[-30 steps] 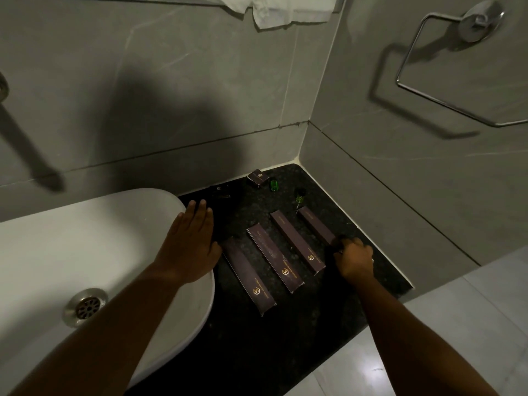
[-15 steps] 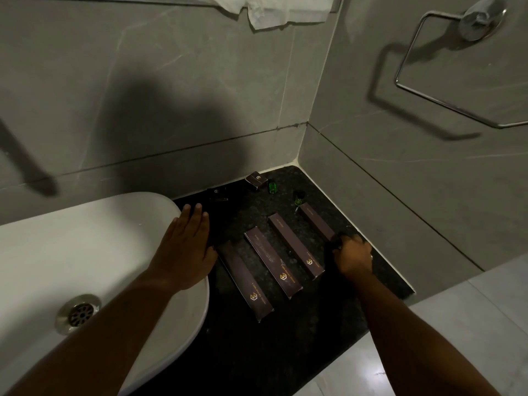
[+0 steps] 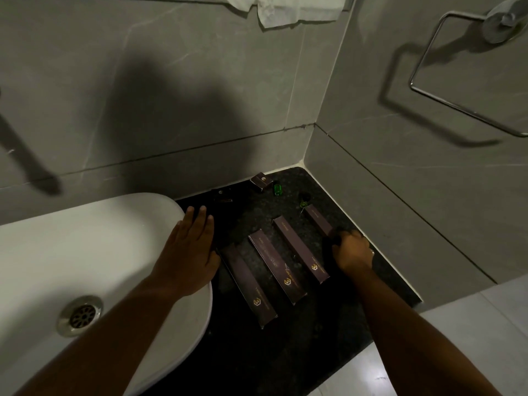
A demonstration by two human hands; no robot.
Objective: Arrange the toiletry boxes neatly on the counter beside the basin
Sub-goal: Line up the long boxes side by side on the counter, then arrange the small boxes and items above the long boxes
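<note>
Several long dark purple toiletry boxes lie side by side on the black counter [image 3: 285, 352]. The leftmost box [image 3: 248, 285], a middle box [image 3: 275, 265] and a third box [image 3: 300, 248] lie free and roughly parallel. My right hand [image 3: 353, 251] is closed over the near end of the rightmost box [image 3: 317, 220], beside the right wall. My left hand [image 3: 191, 250] rests flat, fingers extended, on the rim of the white basin [image 3: 85, 247], just left of the leftmost box.
A small dark box [image 3: 261, 180], a green bottle [image 3: 276, 189] and a darker bottle [image 3: 304, 199] stand in the back corner. A dark item [image 3: 221, 195] lies behind the basin. A metal towel ring [image 3: 428, 90] hangs on the right wall.
The view has shifted slightly. My right hand has stayed on the rightmost box's near end and my left hand has stayed on the basin rim. The boxes look unmoved.
</note>
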